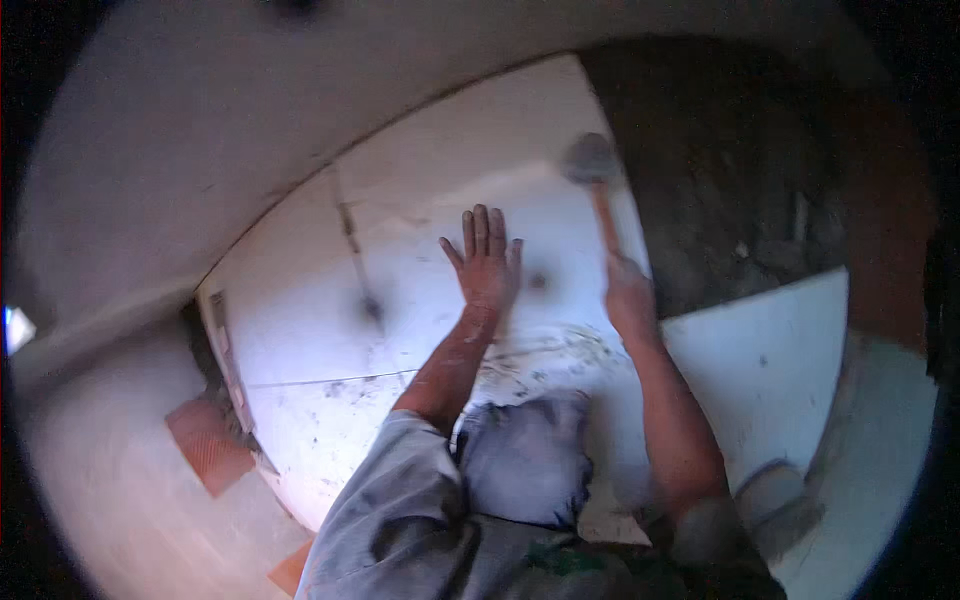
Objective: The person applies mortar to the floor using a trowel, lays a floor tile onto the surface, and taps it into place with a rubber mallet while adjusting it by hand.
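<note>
Fingers spread wide, the left hand (485, 272) lies on a white tile (420, 235); the right hand (629, 296) grips a mallet (599, 190), its head near the tile's edge at one o'clock. Too hard a blow could chip that edge; a stray one, hit the fingers.

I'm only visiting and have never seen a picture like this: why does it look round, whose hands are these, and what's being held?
There is no machine here, just a person using two bare hands. The single picture comes from a wide fisheye camera worn on the person's head, looking down, so straight edges bend and the rim goes dark. The left hand is spread, palm down, apparently resting on a large white surface. The right hand grips a mallet with a rounded, dark end. A ridged, reddish piece lies at the left; dark, rough ground shows at the upper right.
</note>
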Available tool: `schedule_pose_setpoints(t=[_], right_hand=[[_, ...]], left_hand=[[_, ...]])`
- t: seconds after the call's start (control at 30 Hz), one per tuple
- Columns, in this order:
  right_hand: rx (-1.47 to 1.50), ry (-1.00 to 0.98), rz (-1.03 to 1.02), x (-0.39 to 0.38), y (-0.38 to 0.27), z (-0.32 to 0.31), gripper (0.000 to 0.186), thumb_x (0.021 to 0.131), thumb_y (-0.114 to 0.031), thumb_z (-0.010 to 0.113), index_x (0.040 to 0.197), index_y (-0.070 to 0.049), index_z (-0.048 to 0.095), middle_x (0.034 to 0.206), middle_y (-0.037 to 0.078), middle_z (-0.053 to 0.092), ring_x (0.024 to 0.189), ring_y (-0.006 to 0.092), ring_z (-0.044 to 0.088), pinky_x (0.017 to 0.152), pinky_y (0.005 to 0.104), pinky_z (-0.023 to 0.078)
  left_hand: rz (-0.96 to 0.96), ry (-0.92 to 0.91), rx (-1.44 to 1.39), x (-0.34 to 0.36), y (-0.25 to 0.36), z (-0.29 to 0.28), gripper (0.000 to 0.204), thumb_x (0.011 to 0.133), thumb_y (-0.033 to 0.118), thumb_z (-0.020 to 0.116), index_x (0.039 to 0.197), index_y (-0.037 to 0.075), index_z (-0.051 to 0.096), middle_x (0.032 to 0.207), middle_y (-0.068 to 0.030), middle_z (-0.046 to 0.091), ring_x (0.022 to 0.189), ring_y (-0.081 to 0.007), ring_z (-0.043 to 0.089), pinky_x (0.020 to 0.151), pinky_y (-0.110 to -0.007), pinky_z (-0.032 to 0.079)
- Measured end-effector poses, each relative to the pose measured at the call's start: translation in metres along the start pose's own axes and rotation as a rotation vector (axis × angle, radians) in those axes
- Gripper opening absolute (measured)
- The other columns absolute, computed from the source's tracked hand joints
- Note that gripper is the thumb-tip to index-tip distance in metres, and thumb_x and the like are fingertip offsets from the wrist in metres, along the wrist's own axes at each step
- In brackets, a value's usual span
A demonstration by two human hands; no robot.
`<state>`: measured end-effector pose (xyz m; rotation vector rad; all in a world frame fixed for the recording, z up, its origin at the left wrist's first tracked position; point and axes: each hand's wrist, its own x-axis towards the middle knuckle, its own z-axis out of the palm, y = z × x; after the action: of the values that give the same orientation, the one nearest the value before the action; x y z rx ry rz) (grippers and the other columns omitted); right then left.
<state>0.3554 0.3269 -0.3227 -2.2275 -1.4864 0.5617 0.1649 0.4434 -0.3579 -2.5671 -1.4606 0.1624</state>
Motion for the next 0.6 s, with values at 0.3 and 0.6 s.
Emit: schedule_pose_setpoints(t=[0.3, 0.6], right_hand=[[0.617, 0.075, 0.102, -0.030, -0.065, -0.069, 0.032, 0.085, -0.032, 0.058, 0.091, -0.001, 0.051, 0.069, 0.020, 0.059, 0.062, 0.0394, 0.060, 0.054, 0.0461, 0.048], [0.436, 0.067, 0.223, -0.041, -0.033, -0.024, 0.046, 0.087, -0.040, 0.053, 0.100, 0.003, 0.049, 0.069, 0.019, 0.060, 0.058, 0.0364, 0.062, 0.053, 0.0447, 0.050]], left_hand=[[0.222, -0.381, -0.060, -0.025, 0.049, -0.016, 0.083, 0.085, 0.053, 0.044, 0.140, -0.002, 0.015, 0.146, -0.0239, 0.013, 0.138, -0.0342, 0.004, 0.102, -0.065, 0.000], [0.156, -0.131, -0.326, -0.015, 0.068, -0.038, 0.086, 0.086, 0.059, 0.034, 0.137, -0.009, 0.017, 0.146, -0.0265, 0.010, 0.138, -0.0377, 0.002, 0.104, -0.060, -0.001]])
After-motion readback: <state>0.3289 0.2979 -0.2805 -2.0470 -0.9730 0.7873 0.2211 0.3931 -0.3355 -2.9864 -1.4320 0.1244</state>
